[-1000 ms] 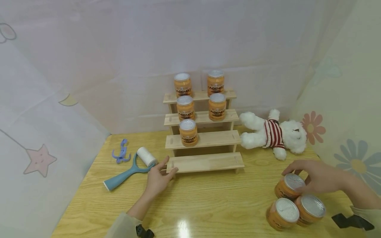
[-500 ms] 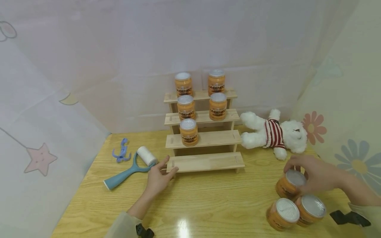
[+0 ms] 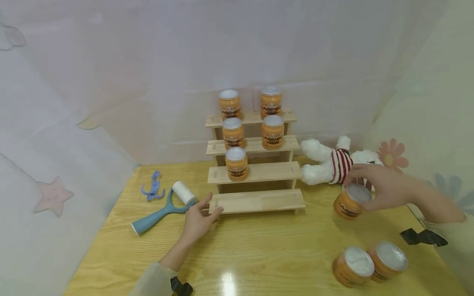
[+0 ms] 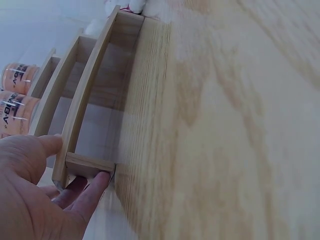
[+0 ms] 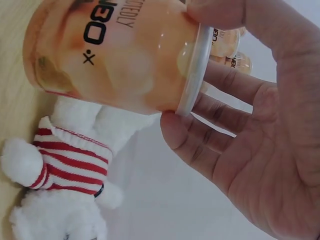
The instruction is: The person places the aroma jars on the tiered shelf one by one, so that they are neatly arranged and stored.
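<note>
My right hand (image 3: 390,187) grips an orange can (image 3: 348,203) by its silver lid rim, above the table. The right wrist view shows thumb and fingertips round the lid of this can (image 5: 120,55). My left hand (image 3: 198,220) holds the left end of the lowest step of a wooden tiered shelf (image 3: 259,201); in the left wrist view the thumb lies on the board and fingers reach its leg (image 4: 90,164). Two cans stand on the top step, two on the second, and one can (image 3: 236,164) on the third at left. Two more cans (image 3: 353,267) stand at front right.
A white plush bear (image 3: 342,162) in a striped sweater lies right of the shelf, partly behind my right hand. At left lie a blue-handled lint roller (image 3: 155,218) and a purple plastic figure (image 3: 152,188). Patterned cloth (image 3: 177,74) hangs round the table (image 3: 259,250).
My right hand has lifted the can from beside the other two and moved it away from me, toward the bear. The left hand stays on the shelf.
</note>
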`<act>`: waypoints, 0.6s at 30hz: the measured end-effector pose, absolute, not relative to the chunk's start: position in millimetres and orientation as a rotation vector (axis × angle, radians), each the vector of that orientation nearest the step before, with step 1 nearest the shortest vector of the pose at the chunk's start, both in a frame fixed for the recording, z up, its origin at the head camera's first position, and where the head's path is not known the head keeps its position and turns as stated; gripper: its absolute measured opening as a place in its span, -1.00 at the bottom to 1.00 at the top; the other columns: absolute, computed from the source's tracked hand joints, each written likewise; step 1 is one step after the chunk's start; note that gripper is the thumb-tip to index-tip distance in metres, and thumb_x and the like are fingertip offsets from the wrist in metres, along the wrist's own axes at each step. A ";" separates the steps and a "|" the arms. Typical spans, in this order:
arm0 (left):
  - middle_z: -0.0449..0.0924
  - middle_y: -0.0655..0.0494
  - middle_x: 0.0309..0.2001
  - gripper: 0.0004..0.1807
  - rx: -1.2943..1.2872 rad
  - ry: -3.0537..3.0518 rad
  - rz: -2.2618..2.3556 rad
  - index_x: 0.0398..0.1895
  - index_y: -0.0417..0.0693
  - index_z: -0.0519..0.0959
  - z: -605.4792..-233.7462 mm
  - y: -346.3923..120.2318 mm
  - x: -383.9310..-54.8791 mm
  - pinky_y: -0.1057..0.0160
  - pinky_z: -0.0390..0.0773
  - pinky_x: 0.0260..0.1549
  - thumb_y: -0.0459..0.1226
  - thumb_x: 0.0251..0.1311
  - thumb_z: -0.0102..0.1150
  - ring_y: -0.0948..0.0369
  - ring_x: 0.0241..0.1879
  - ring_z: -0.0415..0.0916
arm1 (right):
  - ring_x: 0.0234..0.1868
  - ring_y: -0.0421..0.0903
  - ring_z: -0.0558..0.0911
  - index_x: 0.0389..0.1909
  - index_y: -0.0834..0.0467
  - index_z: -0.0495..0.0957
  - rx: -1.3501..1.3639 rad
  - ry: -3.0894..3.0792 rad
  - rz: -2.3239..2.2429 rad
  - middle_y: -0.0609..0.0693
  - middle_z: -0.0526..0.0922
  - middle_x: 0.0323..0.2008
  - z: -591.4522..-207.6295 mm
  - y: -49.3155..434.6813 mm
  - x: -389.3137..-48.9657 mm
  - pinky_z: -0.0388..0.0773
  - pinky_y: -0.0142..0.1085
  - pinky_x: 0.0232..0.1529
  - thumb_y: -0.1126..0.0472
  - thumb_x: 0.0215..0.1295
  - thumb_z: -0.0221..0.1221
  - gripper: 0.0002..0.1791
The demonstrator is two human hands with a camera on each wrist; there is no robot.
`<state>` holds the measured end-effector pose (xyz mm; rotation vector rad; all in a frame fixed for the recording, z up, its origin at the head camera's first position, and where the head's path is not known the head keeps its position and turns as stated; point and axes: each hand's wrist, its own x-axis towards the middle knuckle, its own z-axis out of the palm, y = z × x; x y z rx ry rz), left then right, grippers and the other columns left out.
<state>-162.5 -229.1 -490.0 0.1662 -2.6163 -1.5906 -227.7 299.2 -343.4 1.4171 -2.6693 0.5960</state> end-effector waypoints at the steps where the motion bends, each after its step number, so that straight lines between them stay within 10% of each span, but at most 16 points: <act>1: 0.58 -0.33 0.27 -0.18 0.162 -2.615 -1.594 0.59 -0.09 0.38 -490.2 -228.1 -162.3 0.27 0.80 -0.23 -0.10 0.33 0.49 -0.11 0.05 0.77 | -0.30 -0.42 0.44 -0.03 -0.20 0.65 1.422 -2.665 0.583 -0.36 0.57 -0.10 -340.4 297.7 -229.8 0.55 -0.44 -0.41 0.37 -0.24 0.55 -0.32; 18: 0.58 -0.31 0.24 -0.17 0.169 -2.617 -1.596 0.59 -0.04 0.39 -494.1 -230.4 -163.8 0.26 0.80 -0.20 -0.06 0.32 0.50 -0.11 0.08 0.76 | -0.38 -0.37 0.45 0.04 -0.14 0.65 1.510 -2.605 0.518 -0.23 0.56 -0.06 -302.7 256.7 -260.5 0.51 -0.43 -0.43 0.36 -0.11 0.53 -0.36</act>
